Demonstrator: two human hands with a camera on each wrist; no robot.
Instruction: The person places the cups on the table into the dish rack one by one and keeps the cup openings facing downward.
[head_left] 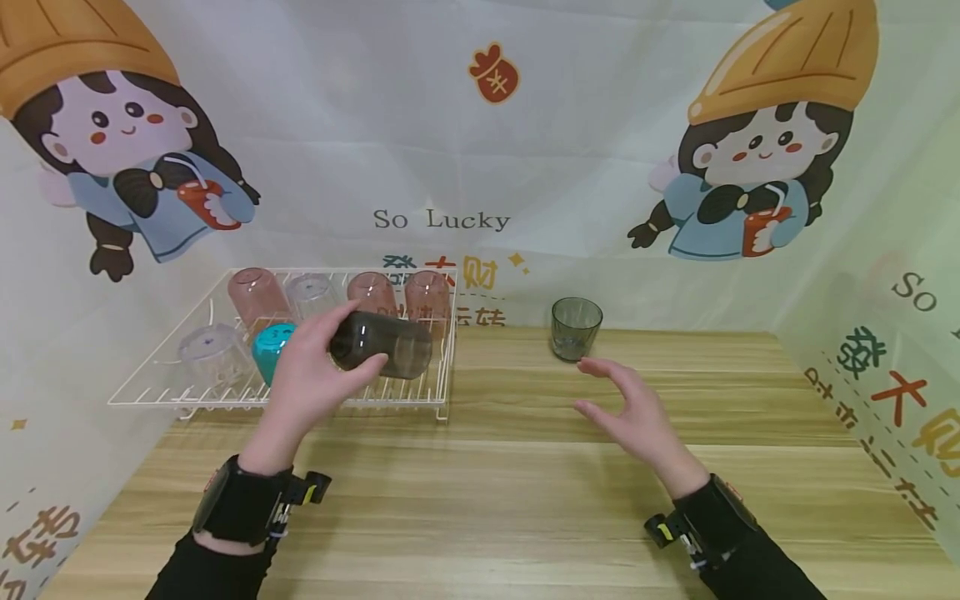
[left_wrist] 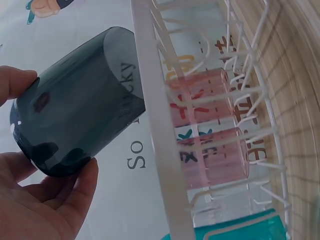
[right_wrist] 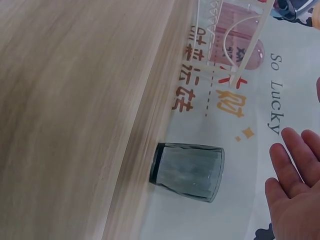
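Note:
My left hand (head_left: pixel 311 367) grips a dark grey glass (head_left: pixel 386 343) between thumb and fingers, holding it on its side over the right part of a white wire rack (head_left: pixel 315 405). In the left wrist view, fingertips press around the closed end of this glass (left_wrist: pixel 80 105), and its open end points away from the palm. A second grey-green glass (head_left: pixel 576 329) stands upright on the wooden table near the back wall. Just in front of it is my right hand (head_left: pixel 637 417), thumb and fingers spread, holding nothing; the right wrist view shows a gap between its fingers and that glass (right_wrist: pixel 190 172).
Upside down on the rack are several cups: pink ones (head_left: pixel 255 296) along the back, clear ones (head_left: pixel 213 354), and a teal one (head_left: pixel 270 350) partly behind my left hand. The wooden table (head_left: pixel 510 500) meets a printed cloth wall (head_left: pixel 570 167) at the back and sides.

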